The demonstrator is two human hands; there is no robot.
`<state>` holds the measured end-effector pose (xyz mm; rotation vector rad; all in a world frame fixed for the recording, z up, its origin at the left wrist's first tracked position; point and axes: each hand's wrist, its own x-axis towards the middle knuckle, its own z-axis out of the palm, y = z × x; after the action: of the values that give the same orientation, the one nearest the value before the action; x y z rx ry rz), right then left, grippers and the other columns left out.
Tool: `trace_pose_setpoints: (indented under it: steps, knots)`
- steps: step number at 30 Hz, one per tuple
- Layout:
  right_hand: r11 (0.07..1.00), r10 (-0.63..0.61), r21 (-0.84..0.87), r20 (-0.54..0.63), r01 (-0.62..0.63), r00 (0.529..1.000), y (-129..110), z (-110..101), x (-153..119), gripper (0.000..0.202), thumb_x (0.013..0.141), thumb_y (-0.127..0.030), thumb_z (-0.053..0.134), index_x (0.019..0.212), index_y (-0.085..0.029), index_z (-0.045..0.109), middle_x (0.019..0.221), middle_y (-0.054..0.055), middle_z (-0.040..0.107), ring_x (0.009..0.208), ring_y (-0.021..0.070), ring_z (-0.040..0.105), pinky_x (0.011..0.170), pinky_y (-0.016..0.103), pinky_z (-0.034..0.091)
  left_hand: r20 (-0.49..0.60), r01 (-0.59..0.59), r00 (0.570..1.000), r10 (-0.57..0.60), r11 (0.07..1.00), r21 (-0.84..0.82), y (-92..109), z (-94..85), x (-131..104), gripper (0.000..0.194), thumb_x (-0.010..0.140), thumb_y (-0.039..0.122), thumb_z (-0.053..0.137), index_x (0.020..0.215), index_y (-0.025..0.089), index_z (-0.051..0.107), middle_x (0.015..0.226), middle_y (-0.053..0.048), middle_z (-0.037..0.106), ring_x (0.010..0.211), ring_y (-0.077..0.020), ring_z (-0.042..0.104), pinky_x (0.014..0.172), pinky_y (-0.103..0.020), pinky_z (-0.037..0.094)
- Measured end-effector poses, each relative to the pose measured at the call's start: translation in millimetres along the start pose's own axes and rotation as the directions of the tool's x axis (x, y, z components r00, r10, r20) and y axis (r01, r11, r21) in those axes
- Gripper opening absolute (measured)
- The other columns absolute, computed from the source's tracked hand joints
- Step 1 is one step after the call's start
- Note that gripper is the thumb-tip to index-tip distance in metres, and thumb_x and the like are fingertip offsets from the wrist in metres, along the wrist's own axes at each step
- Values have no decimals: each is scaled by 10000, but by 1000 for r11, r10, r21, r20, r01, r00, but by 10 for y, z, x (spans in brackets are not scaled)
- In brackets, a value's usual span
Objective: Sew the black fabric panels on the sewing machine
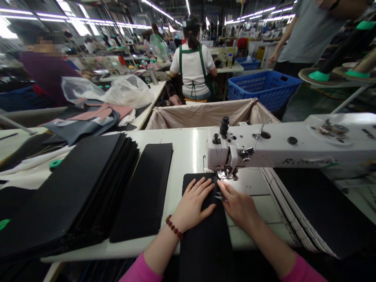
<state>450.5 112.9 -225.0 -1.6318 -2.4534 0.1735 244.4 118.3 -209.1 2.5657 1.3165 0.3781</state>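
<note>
A long black fabric panel (205, 235) lies under the presser foot (225, 173) of a white sewing machine (282, 143), its near end hanging over the table edge. My left hand (194, 203) rests flat on the panel, fingers spread, a beaded bracelet at the wrist. Close to the presser foot, my right hand (239, 205) presses at the panel's right edge with its fingertips. Tucked in that hand are small thread snips (219, 197), their metal blades pointing left; the rest of them is hidden by the fingers.
Left of the panel lie a thin pile of black panels (143, 192) and a taller stack (76, 188). More black pieces with pale edges (317, 203) lie under the machine arm. Behind the table stand a cloth-lined bin (202, 115) and a blue basket (264, 88). Co-workers are beyond.
</note>
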Motion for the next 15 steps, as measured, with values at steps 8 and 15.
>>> trace_pose_setpoints:
  steps: [8,15]
  knots:
    - [1000,3,-16,6,-3,1000,-5,-25,5,568,900,-214,463,1452,-255,335,1448,41,441,1054,197,617,760,296,530,-30,-23,999,23,999,-28,-62,11,-11,554,905,398,555,1417,269,387,1506,-37,354,1401,-250,284,1167,-494,197]
    - [1000,11,-28,9,-11,1000,-12,-52,-6,541,914,-226,445,1444,-254,344,1445,36,444,1000,195,633,718,294,528,-84,-20,996,14,998,-65,-59,-16,-22,460,900,358,574,1347,295,487,1414,-55,457,1293,-252,421,1127,-487,282]
